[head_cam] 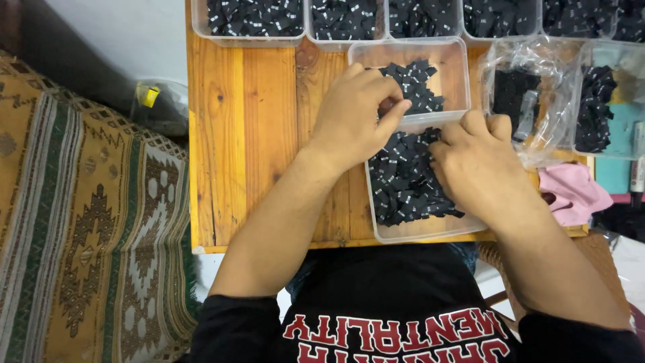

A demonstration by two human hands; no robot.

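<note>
Small black fabric labels (403,185) fill the near clear plastic tub (430,232), which sits at the front edge of your wooden table (248,141). Your right hand (477,161) lies knuckles-up in that heap, fingers curled down into the labels; whether it pinches one, you cannot tell from here. Your left hand (353,117) rests over the rim where the near tub meets a second clear tub (451,60) just behind it, fingers bunched, thumb and forefinger closed together at the tip above the pile. Too small to tell if a label is between them.

The second tub holds a thinner scatter of the same black labels (416,84), bare bottom showing on its right.

Behind, a row of clear tubs (252,23) runs along the far table edge, all packed with black labels. Right of your hands, a crumpled clear plastic bag (531,87) with black pieces crowds the near tub's right side, and another tub (598,107) with labels sits beyond it. A pink cloth (571,191) lies just beside your right wrist at the table edge.

Left of the table, a patterned woven rug (87,222) covers the floor, and a clear bag with something yellow (151,97) sits near the wall.
</note>
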